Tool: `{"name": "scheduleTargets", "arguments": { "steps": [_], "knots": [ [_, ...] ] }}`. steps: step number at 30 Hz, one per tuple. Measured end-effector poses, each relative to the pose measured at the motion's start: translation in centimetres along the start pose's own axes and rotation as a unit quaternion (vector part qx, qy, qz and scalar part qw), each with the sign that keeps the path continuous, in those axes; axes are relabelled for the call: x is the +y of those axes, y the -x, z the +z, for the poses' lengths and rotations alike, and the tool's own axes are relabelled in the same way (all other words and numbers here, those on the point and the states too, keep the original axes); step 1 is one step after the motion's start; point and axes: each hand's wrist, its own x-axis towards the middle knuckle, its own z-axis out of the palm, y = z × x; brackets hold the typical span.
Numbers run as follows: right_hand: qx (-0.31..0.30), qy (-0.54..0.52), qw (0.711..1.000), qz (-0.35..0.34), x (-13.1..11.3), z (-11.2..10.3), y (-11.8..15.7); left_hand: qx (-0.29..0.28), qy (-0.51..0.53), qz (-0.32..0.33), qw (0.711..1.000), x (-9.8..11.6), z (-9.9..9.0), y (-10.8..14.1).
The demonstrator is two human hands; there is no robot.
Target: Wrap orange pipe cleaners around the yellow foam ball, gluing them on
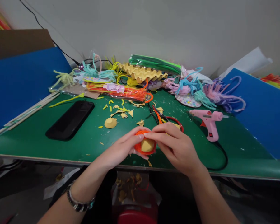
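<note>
Near the table's front edge, my left hand [128,141] is wrapped round an orange pipe-cleaner ring [138,147] with a tan egg-carton cup [147,145] set inside it. My right hand [172,141] presses its fingertips on the ring's upper rim, thumb and fingers close together. Just beyond my hands lies a second tan cup [110,123], among torn carton scraps [140,123] and short yellow pipe-cleaner bits [105,107]. Partly behind my right hand are pliers or scissors with red handles [179,122]; their kind is hard to make out.
A black phone [70,120] lies at left, and a pink glue gun [208,119] with its cord at right. Pipe-cleaner bundles, an egg carton [142,73] and a bag of orange pipe cleaners [119,91] line the back. Blue panels [263,109] flank the green table [84,147].
</note>
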Motion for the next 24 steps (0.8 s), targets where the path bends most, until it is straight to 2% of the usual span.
{"name": "scheduleTargets", "arguments": {
  "steps": [9,24],
  "knots": [
    [0.039,0.032,0.999,0.018,0.27,-0.49,-0.1,0.019,0.044,0.009,0.999,0.18,-0.24,-0.14],
    [0.048,0.07,0.996,-0.006,0.26,-0.22,0.12,0.04,-0.004,0.037,0.998,-0.02,-0.36,0.19]
  ]
}}
